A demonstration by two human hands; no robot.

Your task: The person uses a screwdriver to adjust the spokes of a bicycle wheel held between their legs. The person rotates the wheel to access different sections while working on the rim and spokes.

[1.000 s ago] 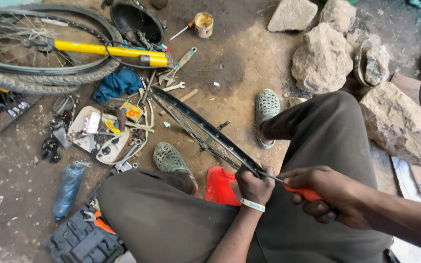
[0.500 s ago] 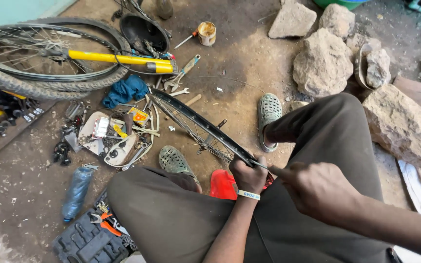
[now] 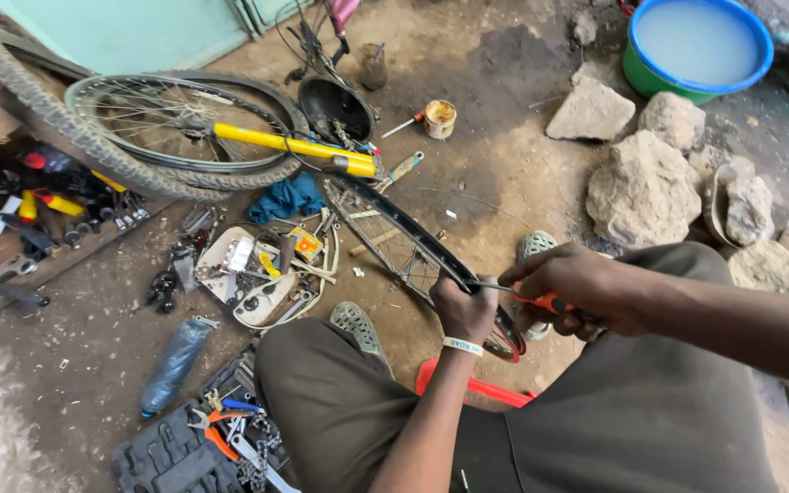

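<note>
Head view: my left hand (image 3: 464, 310) grips the wheel rim (image 3: 413, 248); beside it, my right hand (image 3: 570, 285) clasps the orange-handled screwdriver (image 3: 527, 297). I'd brace the rim firmly and lever gently.

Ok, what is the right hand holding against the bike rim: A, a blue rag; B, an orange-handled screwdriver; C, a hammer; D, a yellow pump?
B: the right hand grips an orange-handled screwdriver, its shaft meeting the bike rim held by the left hand.
</note>
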